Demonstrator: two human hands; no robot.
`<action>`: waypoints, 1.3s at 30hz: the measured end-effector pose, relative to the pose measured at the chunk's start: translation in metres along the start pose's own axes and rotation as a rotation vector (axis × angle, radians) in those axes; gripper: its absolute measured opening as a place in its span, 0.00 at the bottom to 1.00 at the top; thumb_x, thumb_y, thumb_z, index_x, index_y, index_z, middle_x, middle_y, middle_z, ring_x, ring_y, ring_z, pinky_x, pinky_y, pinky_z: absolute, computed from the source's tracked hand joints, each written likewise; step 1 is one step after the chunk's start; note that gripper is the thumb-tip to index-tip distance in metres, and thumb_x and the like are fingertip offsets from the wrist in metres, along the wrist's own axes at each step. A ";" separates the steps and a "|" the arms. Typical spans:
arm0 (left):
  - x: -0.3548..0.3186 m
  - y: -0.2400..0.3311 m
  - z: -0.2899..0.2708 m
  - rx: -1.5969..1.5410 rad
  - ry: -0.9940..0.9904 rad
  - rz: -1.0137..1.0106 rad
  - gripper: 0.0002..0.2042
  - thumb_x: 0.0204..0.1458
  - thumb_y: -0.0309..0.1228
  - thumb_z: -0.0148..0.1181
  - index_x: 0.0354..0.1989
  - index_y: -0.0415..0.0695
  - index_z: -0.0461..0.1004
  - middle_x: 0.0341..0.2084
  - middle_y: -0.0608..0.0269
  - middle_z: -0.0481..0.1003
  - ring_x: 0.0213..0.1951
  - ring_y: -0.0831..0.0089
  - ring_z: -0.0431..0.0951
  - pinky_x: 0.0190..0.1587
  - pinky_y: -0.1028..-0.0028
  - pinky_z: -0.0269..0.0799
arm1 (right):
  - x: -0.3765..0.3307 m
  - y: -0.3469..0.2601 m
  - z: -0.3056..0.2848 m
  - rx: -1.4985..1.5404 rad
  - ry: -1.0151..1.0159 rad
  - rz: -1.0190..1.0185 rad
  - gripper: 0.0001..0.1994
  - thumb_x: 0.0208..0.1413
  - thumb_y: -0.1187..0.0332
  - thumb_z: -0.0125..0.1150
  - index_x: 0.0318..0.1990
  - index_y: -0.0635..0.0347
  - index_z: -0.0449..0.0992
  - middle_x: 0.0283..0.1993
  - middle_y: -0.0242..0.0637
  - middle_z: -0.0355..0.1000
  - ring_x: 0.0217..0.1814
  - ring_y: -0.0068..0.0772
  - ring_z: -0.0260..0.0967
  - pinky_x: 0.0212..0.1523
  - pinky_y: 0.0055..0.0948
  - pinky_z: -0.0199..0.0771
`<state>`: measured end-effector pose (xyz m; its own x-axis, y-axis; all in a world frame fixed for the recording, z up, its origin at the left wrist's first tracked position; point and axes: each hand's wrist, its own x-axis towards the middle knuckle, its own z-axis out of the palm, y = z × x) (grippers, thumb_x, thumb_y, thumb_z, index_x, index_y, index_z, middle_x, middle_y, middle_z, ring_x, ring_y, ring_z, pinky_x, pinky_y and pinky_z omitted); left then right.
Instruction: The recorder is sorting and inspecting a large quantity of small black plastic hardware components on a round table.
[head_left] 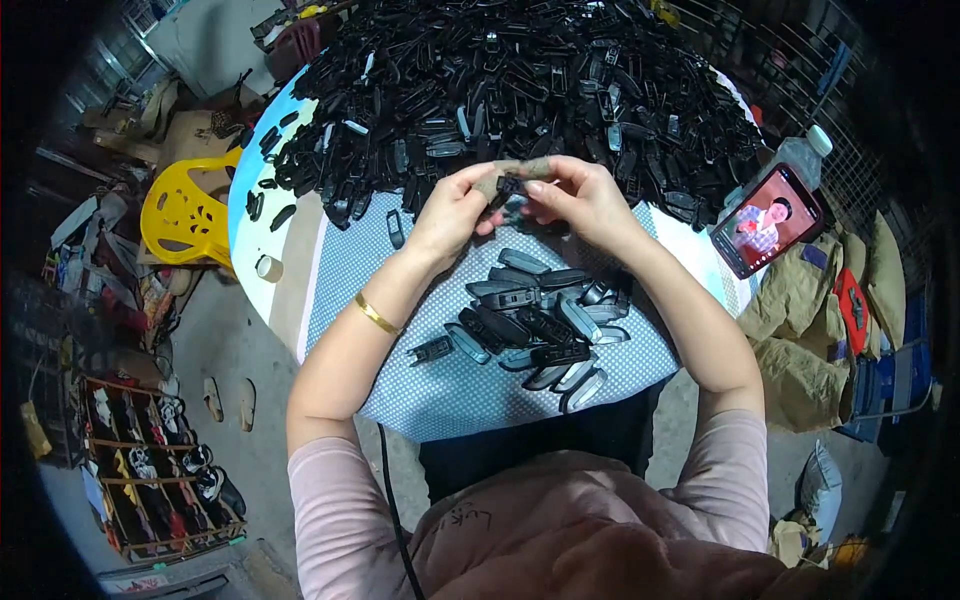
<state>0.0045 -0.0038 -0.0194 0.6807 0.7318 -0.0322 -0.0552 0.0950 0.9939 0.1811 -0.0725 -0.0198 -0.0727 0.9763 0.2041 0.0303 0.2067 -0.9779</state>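
Observation:
Both of my hands meet over the middle of the table, close to the big heap. My left hand (450, 218) pinches a small black plastic part (508, 187). My right hand (590, 205) closes on the same part from the other side, thumb against it. Greyish wraps cover some fingertips. Fingers hide much of the part. Below my hands, on a patterned blue-grey cloth (400, 385), lies a small pile of long black and grey plastic pieces (520, 325). One single black piece (395, 229) rests by my left wrist.
A large heap of similar black plastic parts (480, 90) covers the table's far side. At the right edge stand a phone (768, 222) playing video and a clear bottle (800, 158). A tape roll (268, 268) sits left. A yellow chair (185, 212), shoe rack (160, 468) and sacks (800, 375) surround the table.

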 end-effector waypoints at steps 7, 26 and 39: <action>-0.002 0.004 -0.002 -0.104 0.212 -0.071 0.12 0.55 0.34 0.53 0.43 0.39 0.69 0.24 0.67 0.71 0.16 0.84 0.68 0.16 0.89 0.61 | -0.001 0.009 0.012 -0.025 0.030 -0.044 0.10 0.57 0.71 0.52 0.44 0.66 0.70 0.35 0.34 0.71 0.34 0.23 0.73 0.32 0.19 0.74; -0.013 0.001 0.003 0.046 0.135 0.246 0.17 0.48 0.21 0.57 0.48 0.36 0.70 0.42 0.61 0.73 0.40 0.81 0.71 0.45 0.80 0.67 | -0.005 0.002 0.017 0.167 0.114 0.047 0.09 0.56 0.70 0.55 0.39 0.67 0.72 0.30 0.33 0.71 0.26 0.21 0.71 0.23 0.16 0.71; -0.014 0.006 0.003 -0.041 -0.072 0.210 0.14 0.52 0.24 0.54 0.47 0.35 0.70 0.41 0.57 0.73 0.46 0.72 0.71 0.52 0.74 0.64 | -0.013 0.001 0.019 -0.596 0.119 -0.306 0.14 0.47 0.61 0.62 0.30 0.67 0.75 0.21 0.44 0.70 0.19 0.36 0.68 0.22 0.30 0.65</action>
<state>-0.0033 -0.0160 -0.0126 0.7015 0.6883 0.1845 -0.2301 -0.0262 0.9728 0.1627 -0.0859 -0.0238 -0.0562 0.8617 0.5043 0.5727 0.4416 -0.6907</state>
